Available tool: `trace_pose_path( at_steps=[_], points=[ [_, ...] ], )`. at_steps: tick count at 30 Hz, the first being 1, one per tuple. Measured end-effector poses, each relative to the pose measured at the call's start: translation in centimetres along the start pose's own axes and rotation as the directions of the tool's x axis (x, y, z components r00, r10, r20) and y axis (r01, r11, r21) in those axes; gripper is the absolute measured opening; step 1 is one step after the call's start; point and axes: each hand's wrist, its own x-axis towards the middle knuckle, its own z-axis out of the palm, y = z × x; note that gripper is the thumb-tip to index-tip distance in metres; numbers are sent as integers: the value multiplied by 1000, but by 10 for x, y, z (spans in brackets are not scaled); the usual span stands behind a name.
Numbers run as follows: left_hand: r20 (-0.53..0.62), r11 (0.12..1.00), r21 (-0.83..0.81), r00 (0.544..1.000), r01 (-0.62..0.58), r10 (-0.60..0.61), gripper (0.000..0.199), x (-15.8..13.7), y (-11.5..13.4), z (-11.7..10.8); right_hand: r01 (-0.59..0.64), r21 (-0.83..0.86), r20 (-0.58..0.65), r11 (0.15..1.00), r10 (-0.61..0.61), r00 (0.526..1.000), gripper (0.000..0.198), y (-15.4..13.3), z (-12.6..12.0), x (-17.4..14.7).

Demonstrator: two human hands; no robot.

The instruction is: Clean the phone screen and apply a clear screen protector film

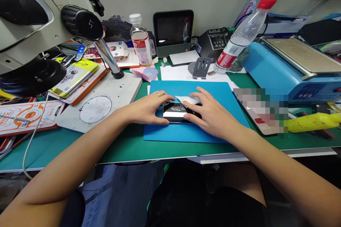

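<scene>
A smartphone (172, 114) with a dark, glossy face lies flat on a blue mat (176, 135), its length running left to right. My left hand (148, 108) grips its left end, with the thumb at the near edge and the fingers at the far edge. Between the fingers of my right hand (210, 115) is a folded white wipe (189, 99), held over the right part of the phone. The right thumb reaches onto the phone's face, and this hand hides its right end.
A microscope (55, 25) overhangs the left side. Bottles (141, 42), a smart display (173, 30) and a phone stand (201, 68) stand behind the mat. To the right are another phone (262, 113), a yellow-green tool handle (314, 122) and a blue machine (282, 74).
</scene>
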Motion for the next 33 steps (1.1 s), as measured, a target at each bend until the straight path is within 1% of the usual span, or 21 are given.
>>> trace_pose_path(
  at_steps=[2, 3, 7, 9, 11, 14, 17, 21, 24, 26, 29, 31, 33],
  points=[
    [-3, 1000, -17, 1000, 5, -5, 71, 0, 1, 0, -2, -1, -1, 1000, 2, 1000, 53, 1, 0, 4],
    [-3, 1000, -20, 1000, 7, -7, 71, 0, 1, 0, -1, -5, -5, 1000, 1, 1000, 52, 2, 0, 1],
    [10, 1000, 8, 1000, 17, -17, 72, 0, 0, -1, 16, -49, -63, 999, -19, 998, 47, 5, -4, -30],
    [8, 1000, 17, 1000, 14, -14, 72, 0, -1, 0, 36, -94, -115, 995, -46, 992, 43, 1, -6, -45],
    [3, 1000, 19, 1000, 4, -4, 72, 0, -2, 0, 53, -136, -158, 989, -75, 985, 42, -7, -8, -51],
    [-10, 1000, 12, 1000, -8, 8, 71, 0, -2, 1, 78, -124, -176, 989, -99, 979, 44, -22, -8, -47],
    [-13, 1000, 6, 1000, -10, 10, 70, 0, -1, 1, 92, -60, -143, 994, -99, 985, 51, -31, -7, -33],
    [-16, 1000, -11, 1000, -14, 13, 73, 0, 0, 1, 88, -54, -69, 995, -92, 993, 63, -32, -7, -15],
    [-29, 999, -32, 1000, -6, 5, 76, -1, 0, 2, 95, -46, -52, 994, -98, 994, 67, -29, -6, -4],
    [-23, 999, -36, 1000, -3, 2, 77, -1, 0, 2, 90, -26, -47, 996, -91, 995, 64, -26, -6, 1],
    [-12, 999, -34, 1000, 0, 0, 76, -1, 1, 1, 47, 9, -44, 999, -46, 998, 51, -22, -5, 0],
    [-13, 1000, -28, 1000, 6, -7, 75, -1, 1, 0, 8, 30, -84, 1000, -5, 996, 44, -19, -3, -8],
    [-9, 1000, -18, 1000, 10, -10, 74, -1, 1, 0, -50, 52, -159, 997, 58, 986, 41, -12, -2, -21]
  ],
)
